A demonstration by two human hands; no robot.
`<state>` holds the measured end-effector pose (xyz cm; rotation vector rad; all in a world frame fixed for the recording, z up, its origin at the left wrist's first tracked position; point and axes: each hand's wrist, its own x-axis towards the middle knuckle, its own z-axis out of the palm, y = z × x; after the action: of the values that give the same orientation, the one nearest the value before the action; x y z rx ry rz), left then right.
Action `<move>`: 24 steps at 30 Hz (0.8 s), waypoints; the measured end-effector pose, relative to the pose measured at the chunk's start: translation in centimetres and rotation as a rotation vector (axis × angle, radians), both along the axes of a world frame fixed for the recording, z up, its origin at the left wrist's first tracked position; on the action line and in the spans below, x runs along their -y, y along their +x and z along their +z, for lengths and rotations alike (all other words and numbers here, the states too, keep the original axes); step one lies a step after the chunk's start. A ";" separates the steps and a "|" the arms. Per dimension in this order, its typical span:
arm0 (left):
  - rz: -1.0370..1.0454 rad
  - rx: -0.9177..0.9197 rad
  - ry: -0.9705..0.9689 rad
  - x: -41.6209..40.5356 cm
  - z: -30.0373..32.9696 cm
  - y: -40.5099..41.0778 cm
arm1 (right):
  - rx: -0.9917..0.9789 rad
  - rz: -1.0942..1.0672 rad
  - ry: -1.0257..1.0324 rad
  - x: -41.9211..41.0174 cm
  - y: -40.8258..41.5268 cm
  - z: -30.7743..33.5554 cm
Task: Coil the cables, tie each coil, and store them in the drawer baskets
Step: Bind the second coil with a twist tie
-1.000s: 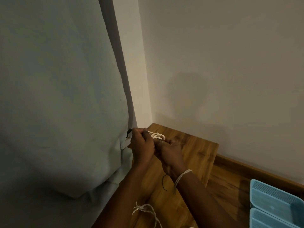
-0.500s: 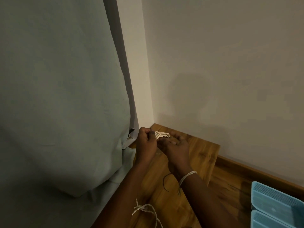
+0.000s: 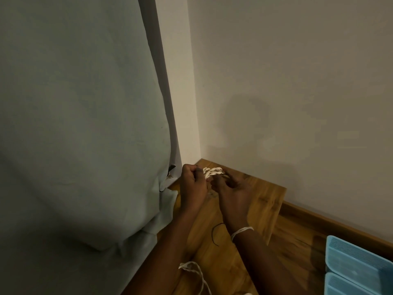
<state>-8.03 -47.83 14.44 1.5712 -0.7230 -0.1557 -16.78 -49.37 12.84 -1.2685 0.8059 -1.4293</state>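
1. The left hand (image 3: 192,184) is closed in a fist at the left end of the white twisted cable coil (image 3: 212,171); its grip is tight around that end.
2. The right hand (image 3: 231,193) touches the coil's right end with curled fingers — they seem to pinch a thin dark tie there, but it is too small to be certain.
3. The coil is between both hands, above the far corner of the wooden worktop (image 3: 263,201), at about 12 o'clock from the wrists.
4. A white string (image 3: 241,231) is around the right wrist.
5. A loose white cord (image 3: 191,268) lies at 6 o'clock.
6. Two blue baskets (image 3: 359,267) stand at 4 o'clock — well apart from the hands.
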 end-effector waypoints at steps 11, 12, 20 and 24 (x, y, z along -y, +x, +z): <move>0.083 -0.023 -0.010 0.0 -0.5 -0.6 | -0.149 -0.018 -0.201 -0.5 -0.9 0.2; 0.091 -0.015 -0.014 0.0 -0.4 -0.7 | -0.161 -0.019 -0.245 -0.4 -1.0 0.1; -0.035 0.115 0.058 -0.6 0.0 -0.8 | -0.440 0.014 -0.661 1.7 -1.9 1.4; -0.198 0.090 0.025 -1.2 -0.1 -1.4 | -0.252 0.207 -0.409 2.9 -2.2 2.2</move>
<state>-9.39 -46.64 14.38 1.5362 -0.9507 -0.2417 -18.97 -52.28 15.07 -1.8171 0.5377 -1.3203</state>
